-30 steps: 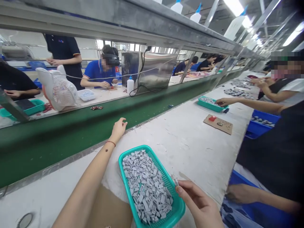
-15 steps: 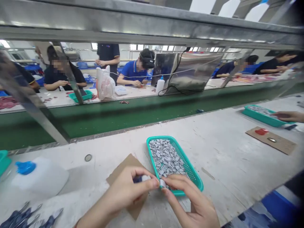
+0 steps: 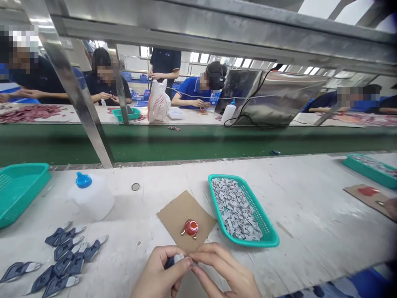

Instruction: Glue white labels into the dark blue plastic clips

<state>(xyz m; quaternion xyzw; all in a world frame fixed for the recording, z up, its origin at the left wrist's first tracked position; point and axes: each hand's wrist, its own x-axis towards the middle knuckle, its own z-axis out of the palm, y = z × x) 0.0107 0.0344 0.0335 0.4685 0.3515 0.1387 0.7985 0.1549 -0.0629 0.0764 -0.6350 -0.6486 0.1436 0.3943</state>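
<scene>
My left hand [image 3: 164, 269] is closed on a small dark blue piece [image 3: 169, 262] with a light grey part at its end. Beside it, the fingertips of my right hand [image 3: 221, 269] pinch something small and mostly hidden, touching the left fingertips. Just beyond my hands lies a square of brown cardboard [image 3: 173, 211] bearing a glossy red blob [image 3: 191, 227]. To its right, a green basket [image 3: 270, 240] holds many small grey pieces [image 3: 237, 207]. Several dark blue pieces with light tips [image 3: 63, 263] lie at the left.
A white bottle with a blue cap [image 3: 93, 198] and another green basket [image 3: 23, 188] stand at the left. A metal post [image 3: 89, 111] rises at the table's far edge. At the right are a second cardboard [image 3: 367, 207] and part of another person's hand [image 3: 391, 207].
The view has swung left, showing more of the blue pieces and the red blob. My hands have moved away from the basket, nearer the cardboard's front corner, still together.
</scene>
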